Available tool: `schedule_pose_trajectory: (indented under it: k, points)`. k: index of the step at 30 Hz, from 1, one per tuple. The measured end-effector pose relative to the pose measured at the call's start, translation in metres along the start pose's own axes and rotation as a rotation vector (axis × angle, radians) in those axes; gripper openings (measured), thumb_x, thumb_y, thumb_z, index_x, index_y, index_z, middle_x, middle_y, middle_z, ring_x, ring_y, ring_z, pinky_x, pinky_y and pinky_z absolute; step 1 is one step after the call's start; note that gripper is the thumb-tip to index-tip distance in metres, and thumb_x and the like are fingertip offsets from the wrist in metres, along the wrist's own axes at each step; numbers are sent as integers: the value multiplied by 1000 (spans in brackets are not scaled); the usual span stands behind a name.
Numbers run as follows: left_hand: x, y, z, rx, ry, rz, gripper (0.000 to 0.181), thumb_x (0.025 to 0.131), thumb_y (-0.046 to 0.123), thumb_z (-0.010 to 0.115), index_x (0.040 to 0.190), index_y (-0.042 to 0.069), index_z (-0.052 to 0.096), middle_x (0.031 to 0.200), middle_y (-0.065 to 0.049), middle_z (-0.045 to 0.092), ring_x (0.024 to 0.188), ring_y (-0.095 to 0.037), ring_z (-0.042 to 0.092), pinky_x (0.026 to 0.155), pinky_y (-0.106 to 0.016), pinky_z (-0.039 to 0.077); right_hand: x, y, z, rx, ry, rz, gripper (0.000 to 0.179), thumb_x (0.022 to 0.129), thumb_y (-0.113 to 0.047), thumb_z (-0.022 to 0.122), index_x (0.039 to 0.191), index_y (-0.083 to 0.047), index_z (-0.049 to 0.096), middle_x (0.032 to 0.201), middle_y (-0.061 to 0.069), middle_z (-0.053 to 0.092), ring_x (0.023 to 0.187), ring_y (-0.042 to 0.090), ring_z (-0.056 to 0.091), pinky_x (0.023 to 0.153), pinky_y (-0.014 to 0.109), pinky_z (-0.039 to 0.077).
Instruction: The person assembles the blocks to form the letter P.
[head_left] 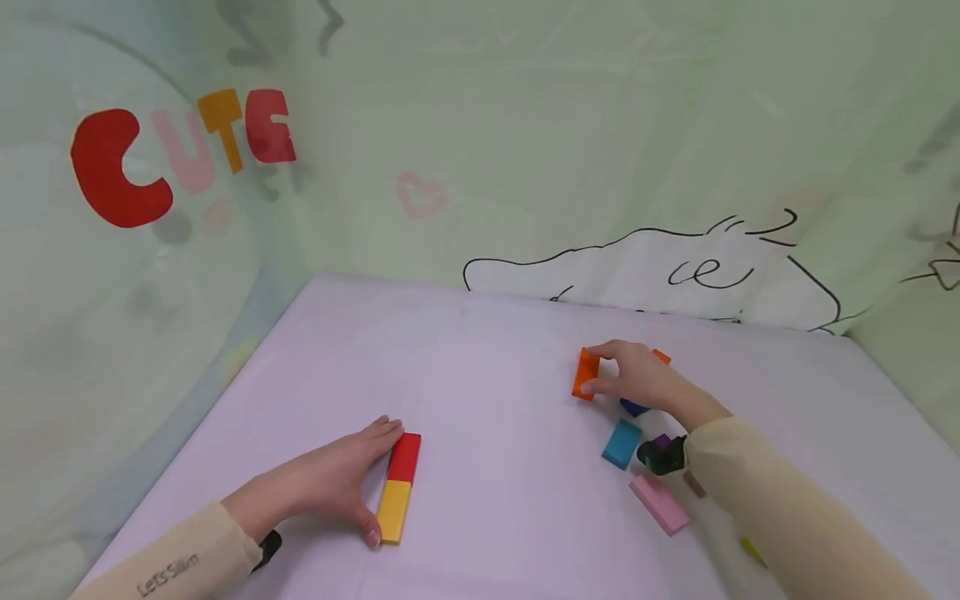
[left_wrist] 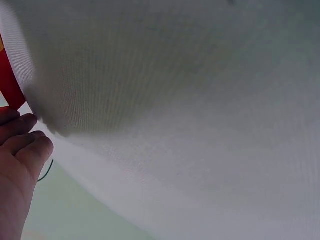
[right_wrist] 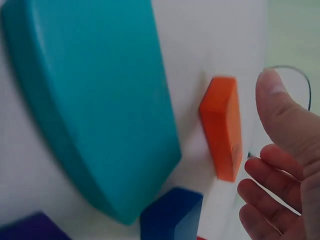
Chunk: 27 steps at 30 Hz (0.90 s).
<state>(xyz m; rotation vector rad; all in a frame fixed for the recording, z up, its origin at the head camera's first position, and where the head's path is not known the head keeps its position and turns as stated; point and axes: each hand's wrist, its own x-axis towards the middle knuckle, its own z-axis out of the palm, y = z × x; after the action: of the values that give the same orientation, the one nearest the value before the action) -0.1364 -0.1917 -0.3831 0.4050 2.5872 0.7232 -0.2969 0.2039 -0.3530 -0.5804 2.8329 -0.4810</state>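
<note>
My left hand (head_left: 337,479) spans a red block (head_left: 405,457) and a yellow block (head_left: 394,510) that lie end to end on the table. Its fingertips are at the red block's far end and its thumb at the yellow block's near corner. Over on the right, my right hand (head_left: 633,375) reaches over an orange block (head_left: 587,373), thumb and index finger spread along its length. The right wrist view has this orange block (right_wrist: 222,130) lying on the table, with a gap between it and the thumb. Straight, loose left fingers (left_wrist: 32,150) show in the left wrist view.
A teal block (head_left: 622,444), a dark blue block (head_left: 634,407), a purple block (head_left: 662,441) and a pink block (head_left: 660,504) lie around the right forearm. A yellow piece (head_left: 752,550) is partly under the sleeve. Another orange piece (head_left: 661,356) shows behind the right hand. Printed curtains enclose the table.
</note>
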Motion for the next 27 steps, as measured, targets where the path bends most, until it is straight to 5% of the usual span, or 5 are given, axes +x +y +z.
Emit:
schedule_pose_trajectory:
  k: [8, 27]
  points:
    - [-3, -3, 1, -13, 1, 30, 121, 59, 31, 101, 157, 1, 36, 167, -11, 33, 158, -33, 22, 124, -55, 30, 10, 14, 1, -13, -41, 40, 76, 91, -37, 77, 147, 5, 48, 150, 32, 47, 140, 52, 41, 112, 67, 39]
    - [-2, -3, 0, -9, 0, 37, 121, 60, 34, 100, 157, 1, 36, 167, -11, 34, 158, -33, 23, 123, -54, 31, 14, 20, 2, -87, -58, 53, 85, 86, -43, 81, 145, 9, 50, 144, 35, 49, 133, 52, 47, 108, 66, 44]
